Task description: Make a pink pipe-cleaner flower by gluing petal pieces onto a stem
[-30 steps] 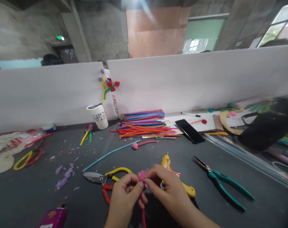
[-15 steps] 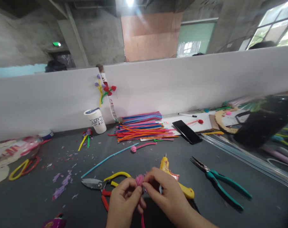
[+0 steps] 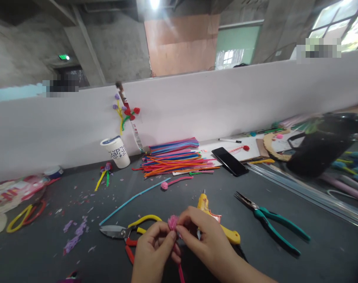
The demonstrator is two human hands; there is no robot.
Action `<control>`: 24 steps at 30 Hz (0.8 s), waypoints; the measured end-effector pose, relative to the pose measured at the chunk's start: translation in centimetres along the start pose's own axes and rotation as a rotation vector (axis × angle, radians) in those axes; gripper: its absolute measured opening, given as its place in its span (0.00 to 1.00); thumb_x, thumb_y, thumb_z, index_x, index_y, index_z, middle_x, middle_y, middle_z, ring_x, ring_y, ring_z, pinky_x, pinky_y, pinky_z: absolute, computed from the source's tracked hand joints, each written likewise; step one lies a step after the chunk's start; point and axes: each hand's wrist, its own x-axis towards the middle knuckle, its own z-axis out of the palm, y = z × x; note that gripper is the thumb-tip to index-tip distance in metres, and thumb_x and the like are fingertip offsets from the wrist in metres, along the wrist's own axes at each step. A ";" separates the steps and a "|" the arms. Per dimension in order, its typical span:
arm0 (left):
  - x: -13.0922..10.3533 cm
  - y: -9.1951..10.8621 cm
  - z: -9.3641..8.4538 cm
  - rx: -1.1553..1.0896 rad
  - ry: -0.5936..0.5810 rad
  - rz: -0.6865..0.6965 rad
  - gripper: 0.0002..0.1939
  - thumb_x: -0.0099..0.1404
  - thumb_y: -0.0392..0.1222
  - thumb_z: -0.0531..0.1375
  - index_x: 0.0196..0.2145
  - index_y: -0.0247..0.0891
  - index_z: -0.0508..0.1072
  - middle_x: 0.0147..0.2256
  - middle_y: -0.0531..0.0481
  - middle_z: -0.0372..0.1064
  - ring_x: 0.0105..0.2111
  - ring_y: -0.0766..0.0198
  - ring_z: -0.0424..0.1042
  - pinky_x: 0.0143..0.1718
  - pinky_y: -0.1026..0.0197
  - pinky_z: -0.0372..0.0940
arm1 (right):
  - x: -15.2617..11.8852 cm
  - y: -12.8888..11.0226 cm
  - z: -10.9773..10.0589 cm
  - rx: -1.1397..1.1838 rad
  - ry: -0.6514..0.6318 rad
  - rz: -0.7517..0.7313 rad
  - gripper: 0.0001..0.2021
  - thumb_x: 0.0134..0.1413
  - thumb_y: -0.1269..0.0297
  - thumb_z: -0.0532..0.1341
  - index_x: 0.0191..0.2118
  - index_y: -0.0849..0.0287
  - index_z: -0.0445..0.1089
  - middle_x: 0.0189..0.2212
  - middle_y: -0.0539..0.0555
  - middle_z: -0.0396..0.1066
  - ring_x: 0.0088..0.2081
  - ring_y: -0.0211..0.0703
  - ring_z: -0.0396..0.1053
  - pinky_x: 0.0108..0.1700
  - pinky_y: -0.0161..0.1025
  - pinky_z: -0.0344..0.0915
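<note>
Between my two hands is a pink pipe-cleaner flower (image 3: 172, 222), its pink stem hanging below toward the table's front edge. My left hand (image 3: 155, 248) pinches it from the left, just under the head. From the right, the thumb and forefinger of my right hand (image 3: 200, 232) close on the side of the flower head. Partly behind my left hand lie red-and-yellow-handled shears (image 3: 117, 232) with their blades to the left. A yellow glue gun (image 3: 203, 202) lies behind my right hand, partly covered by it.
Teal-handled pliers (image 3: 270, 220) lie to the right. Farther back are a bundle of coloured pipe cleaners (image 3: 173, 161), a phone (image 3: 229, 162) and a paper cup (image 3: 117, 153). A finished pink ball on a stem (image 3: 165, 185) rests near a blue pipe cleaner (image 3: 128, 204). Purple scraps (image 3: 76, 237) lie left.
The view has shifted slightly, so the table things sit a little farther left. Both hands keep hold of the pink flower in nearly the same pose; its stem's lower end has swung slightly right.
</note>
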 end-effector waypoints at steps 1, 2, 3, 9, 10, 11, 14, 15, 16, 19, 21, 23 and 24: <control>0.0 0.0 0.0 -0.021 -0.017 -0.015 0.17 0.47 0.51 0.70 0.22 0.34 0.73 0.15 0.54 0.69 0.13 0.70 0.67 0.18 0.69 0.62 | 0.0 0.0 0.0 0.000 0.003 0.006 0.05 0.54 0.72 0.57 0.30 0.59 0.69 0.25 0.49 0.68 0.26 0.36 0.65 0.29 0.32 0.59; 0.1 0.0 0.0 -0.046 -0.035 -0.033 0.18 0.46 0.51 0.71 0.22 0.34 0.73 0.15 0.54 0.69 0.14 0.70 0.68 0.18 0.69 0.62 | 0.1 0.0 -0.1 -0.001 0.005 0.013 0.05 0.54 0.72 0.57 0.30 0.59 0.69 0.25 0.49 0.68 0.26 0.36 0.65 0.29 0.32 0.59; 0.1 0.1 0.1 -0.074 -0.050 -0.052 0.18 0.44 0.51 0.72 0.21 0.34 0.73 0.15 0.54 0.70 0.15 0.69 0.68 0.18 0.69 0.63 | 0.1 0.0 -0.1 0.000 0.008 0.018 0.05 0.54 0.71 0.57 0.30 0.59 0.69 0.25 0.49 0.68 0.26 0.37 0.65 0.28 0.32 0.59; 0.6 0.2 -0.2 -0.100 -0.003 -0.093 0.18 0.43 0.48 0.72 0.21 0.34 0.71 0.16 0.52 0.71 0.16 0.69 0.68 0.19 0.69 0.64 | 0.0 -0.1 -0.7 -0.004 0.069 -0.028 0.04 0.52 0.72 0.57 0.32 0.59 0.67 0.25 0.48 0.66 0.24 0.36 0.62 0.27 0.32 0.57; 0.7 0.2 -0.3 -0.074 0.020 -0.078 0.17 0.44 0.47 0.72 0.21 0.34 0.70 0.16 0.52 0.71 0.16 0.69 0.68 0.20 0.69 0.64 | 0.0 -0.1 -0.7 -0.019 0.062 -0.051 0.04 0.52 0.73 0.57 0.30 0.59 0.67 0.24 0.48 0.65 0.24 0.35 0.61 0.27 0.32 0.57; 0.8 0.2 -0.4 -0.050 0.036 -0.063 0.17 0.44 0.46 0.72 0.22 0.35 0.70 0.16 0.52 0.71 0.17 0.68 0.68 0.20 0.68 0.64 | 0.0 -0.2 -0.8 -0.033 0.040 -0.064 0.04 0.51 0.73 0.58 0.28 0.59 0.67 0.24 0.47 0.64 0.24 0.35 0.61 0.27 0.32 0.56; 1.0 0.0 -0.7 -0.005 0.048 -0.017 0.14 0.44 0.43 0.71 0.22 0.35 0.70 0.18 0.55 0.68 0.18 0.69 0.68 0.21 0.69 0.63 | 0.0 -0.3 -0.7 -0.025 -0.051 -0.006 0.04 0.49 0.74 0.60 0.26 0.60 0.68 0.26 0.48 0.65 0.27 0.36 0.62 0.29 0.32 0.56; 0.9 -0.1 -0.8 0.004 0.053 -0.001 0.13 0.45 0.42 0.71 0.22 0.35 0.71 0.18 0.56 0.67 0.18 0.69 0.67 0.22 0.69 0.63 | 0.1 -0.3 -0.6 -0.013 -0.065 0.026 0.04 0.49 0.74 0.61 0.26 0.60 0.69 0.26 0.48 0.66 0.28 0.36 0.63 0.30 0.32 0.56; 0.8 -0.3 -0.8 0.028 0.065 0.030 0.12 0.46 0.42 0.70 0.23 0.35 0.71 0.19 0.57 0.67 0.19 0.69 0.67 0.22 0.69 0.62 | 0.2 -0.4 -0.5 -0.004 -0.070 0.052 0.05 0.49 0.74 0.61 0.26 0.60 0.69 0.25 0.48 0.66 0.28 0.36 0.63 0.30 0.32 0.56; 0.5 -0.7 -0.7 0.194 0.117 0.187 0.06 0.51 0.40 0.66 0.25 0.37 0.74 0.23 0.55 0.67 0.21 0.68 0.67 0.24 0.68 0.62 | 0.4 -0.3 -0.3 0.005 -0.058 0.080 0.06 0.47 0.76 0.61 0.24 0.61 0.68 0.23 0.46 0.64 0.27 0.36 0.61 0.30 0.32 0.55; 0.2 -0.7 -0.6 0.321 0.138 0.290 0.03 0.53 0.39 0.63 0.25 0.38 0.75 0.25 0.53 0.69 0.23 0.65 0.68 0.24 0.67 0.62 | 0.5 -0.1 -0.2 0.014 -0.054 0.089 0.07 0.45 0.77 0.61 0.23 0.61 0.67 0.22 0.46 0.62 0.26 0.35 0.60 0.29 0.31 0.54; 0.0 -0.5 -0.3 0.381 0.134 0.325 0.02 0.53 0.39 0.63 0.24 0.39 0.75 0.26 0.52 0.69 0.24 0.64 0.68 0.24 0.66 0.62 | 0.6 0.0 -0.1 0.028 -0.057 0.095 0.08 0.44 0.78 0.60 0.22 0.61 0.65 0.21 0.45 0.61 0.25 0.35 0.59 0.28 0.31 0.53; -0.1 -0.4 -0.2 0.386 0.128 0.322 0.02 0.53 0.39 0.63 0.24 0.39 0.75 0.25 0.52 0.69 0.24 0.64 0.68 0.24 0.66 0.63 | 0.6 0.1 -0.1 0.035 -0.058 0.099 0.08 0.43 0.79 0.59 0.21 0.60 0.64 0.20 0.45 0.60 0.25 0.35 0.58 0.28 0.31 0.53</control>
